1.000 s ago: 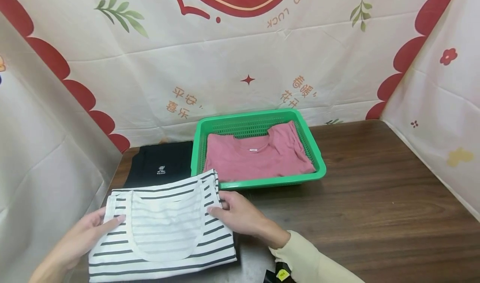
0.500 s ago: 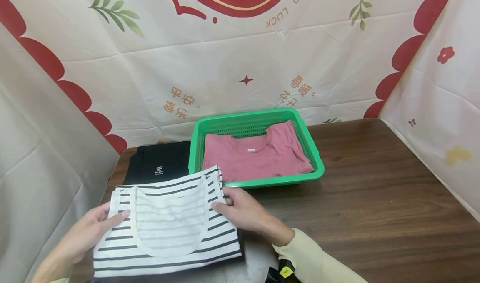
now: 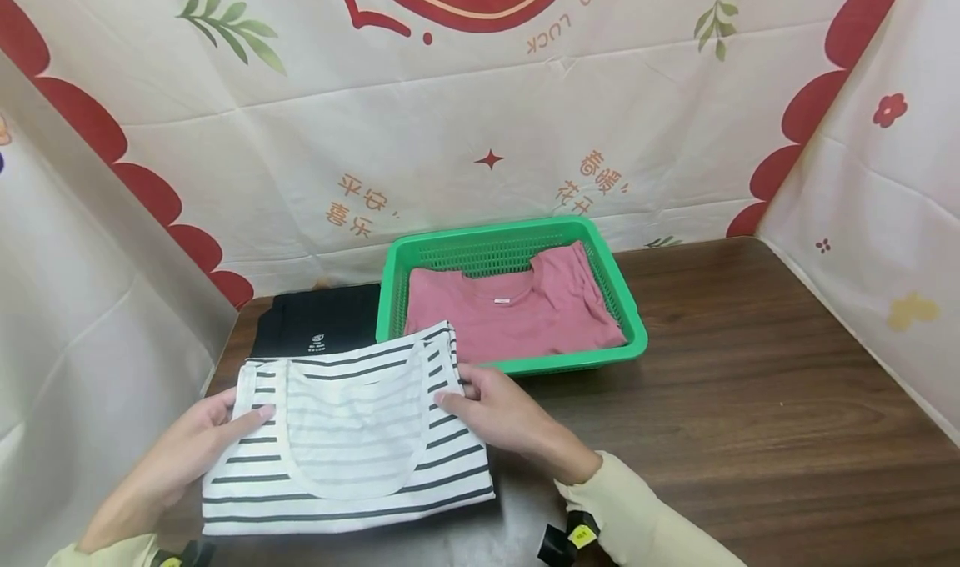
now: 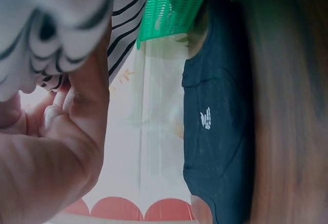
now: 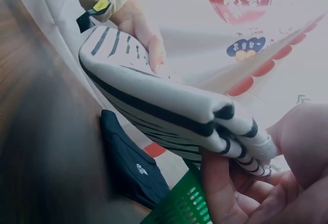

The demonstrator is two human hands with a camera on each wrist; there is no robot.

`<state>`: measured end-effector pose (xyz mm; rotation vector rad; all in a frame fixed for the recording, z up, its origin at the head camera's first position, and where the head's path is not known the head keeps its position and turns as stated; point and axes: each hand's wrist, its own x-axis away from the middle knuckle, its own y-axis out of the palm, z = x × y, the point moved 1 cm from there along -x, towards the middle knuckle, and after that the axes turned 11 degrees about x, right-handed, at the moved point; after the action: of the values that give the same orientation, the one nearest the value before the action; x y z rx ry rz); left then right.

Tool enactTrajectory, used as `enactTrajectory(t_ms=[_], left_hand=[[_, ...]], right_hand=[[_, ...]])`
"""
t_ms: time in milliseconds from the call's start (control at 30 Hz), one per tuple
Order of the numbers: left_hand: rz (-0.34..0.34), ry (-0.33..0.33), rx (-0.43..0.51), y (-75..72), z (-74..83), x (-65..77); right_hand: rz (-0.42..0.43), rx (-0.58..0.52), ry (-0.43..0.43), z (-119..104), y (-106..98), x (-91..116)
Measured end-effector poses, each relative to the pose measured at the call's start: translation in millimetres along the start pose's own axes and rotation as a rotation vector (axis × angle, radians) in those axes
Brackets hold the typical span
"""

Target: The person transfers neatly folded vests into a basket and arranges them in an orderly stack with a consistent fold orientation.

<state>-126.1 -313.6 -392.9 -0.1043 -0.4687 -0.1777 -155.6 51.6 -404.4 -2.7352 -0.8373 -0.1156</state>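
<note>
A folded white shirt with dark stripes (image 3: 352,442) is held between both hands, raised above the table as the wrist views show. My left hand (image 3: 198,434) grips its left edge, thumb on top and fingers underneath. On the opposite edge my right hand (image 3: 502,408) pinches the layers the same way; in the right wrist view its fingers (image 5: 220,183) curl below the folds. Behind the shirt stands a green basket (image 3: 637,333) with a folded pink T-shirt (image 3: 510,321) inside. A folded black garment (image 3: 318,317) with a small white print lies left of the basket, partly covered in the head view.
The brown wooden table (image 3: 735,400) extends to the right of the basket. A printed cloth backdrop (image 3: 420,125) rises behind it, and cloth sides (image 3: 885,217) flank the table. Small black devices with yellow labels (image 3: 581,536) sit at the wrists.
Both hands have carried the striped shirt a little to the right and farther from me, toward the basket. Their grip looks the same; basket, pink T-shirt and black garment stay in place.
</note>
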Motion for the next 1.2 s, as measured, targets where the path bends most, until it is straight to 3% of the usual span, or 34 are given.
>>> enactTrajectory(t_ms=[233, 400, 800, 1200], left_hand=[[-0.044, 0.061, -0.025, 7.7, 10.4, -7.0], [-0.047, 0.067, -0.045, 14.2, 17.7, -13.7], [0.044, 0.046, -0.074, 37.1, 38.7, -29.1], [-0.013, 0.092, -0.081, 53.1, 50.7, -45.5]], right_hand=[[0.012, 0.052, -0.017, 0, -12, 3], [0.023, 0.073, -0.012, -1, -21, 5], [0.079, 0.097, 0.003, -3, -46, 9], [0.115, 0.135, 0.015, -4, -72, 12]])
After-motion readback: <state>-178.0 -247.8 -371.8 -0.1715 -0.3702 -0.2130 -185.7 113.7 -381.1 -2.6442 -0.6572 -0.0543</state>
